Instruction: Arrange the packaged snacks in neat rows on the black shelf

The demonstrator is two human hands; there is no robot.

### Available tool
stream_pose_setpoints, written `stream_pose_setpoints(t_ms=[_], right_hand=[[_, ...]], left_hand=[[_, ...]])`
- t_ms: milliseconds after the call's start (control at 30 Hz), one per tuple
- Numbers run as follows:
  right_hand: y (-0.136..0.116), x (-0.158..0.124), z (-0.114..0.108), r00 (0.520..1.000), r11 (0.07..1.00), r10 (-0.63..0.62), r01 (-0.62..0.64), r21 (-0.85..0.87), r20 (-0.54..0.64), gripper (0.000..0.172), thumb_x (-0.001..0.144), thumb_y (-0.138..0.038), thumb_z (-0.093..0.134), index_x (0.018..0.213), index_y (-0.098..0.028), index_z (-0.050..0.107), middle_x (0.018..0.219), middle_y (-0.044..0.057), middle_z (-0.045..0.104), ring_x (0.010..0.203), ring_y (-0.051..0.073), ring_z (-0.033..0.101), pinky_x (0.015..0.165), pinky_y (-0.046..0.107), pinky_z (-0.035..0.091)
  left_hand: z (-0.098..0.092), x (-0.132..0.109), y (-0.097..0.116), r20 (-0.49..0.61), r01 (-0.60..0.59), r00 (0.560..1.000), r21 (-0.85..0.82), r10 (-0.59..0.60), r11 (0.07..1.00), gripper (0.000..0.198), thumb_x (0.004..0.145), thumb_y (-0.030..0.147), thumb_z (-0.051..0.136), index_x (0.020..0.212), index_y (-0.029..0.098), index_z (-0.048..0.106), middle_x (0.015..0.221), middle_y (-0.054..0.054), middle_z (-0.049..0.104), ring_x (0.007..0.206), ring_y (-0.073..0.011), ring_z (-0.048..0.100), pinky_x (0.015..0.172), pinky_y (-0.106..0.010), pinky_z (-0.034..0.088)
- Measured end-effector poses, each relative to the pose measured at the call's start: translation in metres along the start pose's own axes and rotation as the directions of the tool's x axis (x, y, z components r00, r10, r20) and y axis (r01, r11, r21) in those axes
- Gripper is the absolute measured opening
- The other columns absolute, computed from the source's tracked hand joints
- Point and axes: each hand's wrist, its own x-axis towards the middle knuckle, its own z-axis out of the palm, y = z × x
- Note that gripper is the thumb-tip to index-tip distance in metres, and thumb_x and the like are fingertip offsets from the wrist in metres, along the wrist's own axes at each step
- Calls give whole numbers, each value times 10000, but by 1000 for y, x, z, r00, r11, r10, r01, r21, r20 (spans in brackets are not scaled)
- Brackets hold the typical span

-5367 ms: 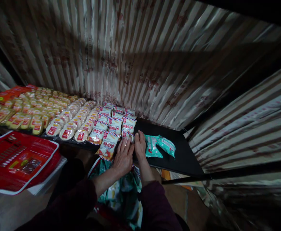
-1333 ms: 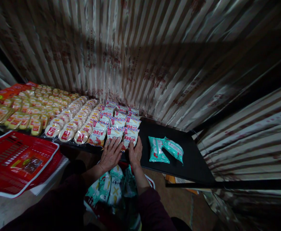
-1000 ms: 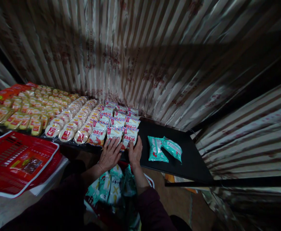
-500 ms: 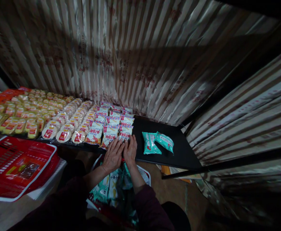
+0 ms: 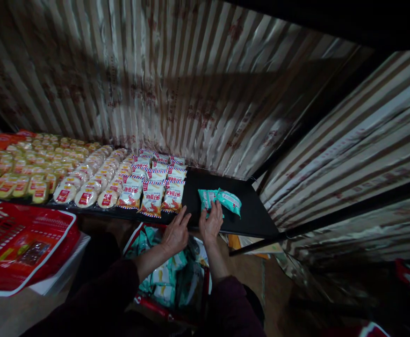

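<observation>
My left hand [image 5: 177, 232] is over the front edge of the black shelf [image 5: 190, 199], just below the white snack packets [image 5: 152, 196]. Its fingers are stretched out and hold nothing. To the right, my right hand [image 5: 211, 223] reaches onto the nearer of two teal snack packets [image 5: 206, 195]. The fingers of that hand are extended and partly cover the packet; a firm grip is not visible. The second teal packet [image 5: 231, 202] lies against it on the right. Under my forearms, an open red bag [image 5: 169, 314] contains several more teal packets [image 5: 161, 278].
Rows of round wrapped cakes [image 5: 85, 196] and small yellow wrapped cakes [image 5: 15, 185] fill the shelf's left part. A red bag [image 5: 22, 248] with a white edge lies in front at left. Striped sheeting [image 5: 148, 84] hangs behind; a dark frame bar [image 5: 317, 231] is at right.
Both hands have left the front white packets. The right hand has moved right onto a teal packet; the left has drawn back toward the shelf edge. The view has shifted slightly right.
</observation>
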Motion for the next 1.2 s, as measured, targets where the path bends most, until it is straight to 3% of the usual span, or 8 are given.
stream_pose_setpoints(t_ms=[233, 433, 600, 767, 1200], right_hand=[[25, 19, -19, 966, 962, 259, -260, -87, -20, 584, 819, -397, 397, 1287, -58, 483, 1406, 254, 373, 1283, 399, 349, 988, 565, 306], [39, 24, -15, 955, 956, 290, -292, 30, 64, 646, 813, -449, 373, 1281, -14, 469, 1303, 255, 490, 1237, 344, 438, 1004, 464, 340], [37, 24, -8, 913, 919, 379, -391, 59, 152, 647, 797, -487, 371, 1249, -45, 510, 1244, 228, 561, 1169, 329, 514, 970, 434, 373], [34, 24, -4, 898, 907, 396, -416, 74, 193, 628, 802, -493, 351, 1229, -71, 536, 1228, 197, 587, 1152, 303, 535, 970, 395, 376], [27, 15, 7, 915, 907, 352, -385, 170, 197, 597, 782, -477, 380, 1173, -71, 575, 1199, 201, 593, 1139, 283, 525, 985, 396, 365]], left_hand=[[19, 21, 20, 20, 103, 995, -98, -101, 990, 502, 799, 106, 398, 1298, 108, 458, 1449, -163, 373, 1301, -229, 420, 1029, -371, 438], [36, 51, 31, 54, 115, 992, -82, -111, 990, 512, 830, 188, 450, 1341, 152, 433, 1487, -146, 311, 1337, -266, 360, 1044, -417, 408], [44, 67, 37, 226, 214, 957, -123, -183, 969, 498, 864, 228, 420, 1354, 141, 428, 1473, -125, 348, 1361, -235, 319, 1104, -389, 329], [38, 66, 38, 354, 342, 900, -205, -256, 917, 547, 871, 239, 379, 1400, 106, 340, 1467, -121, 362, 1361, -208, 318, 1145, -376, 238], [26, 52, 26, 321, 363, 904, -224, -283, 905, 530, 851, 244, 410, 1361, 102, 391, 1463, -133, 362, 1358, -213, 316, 1140, -374, 228]])
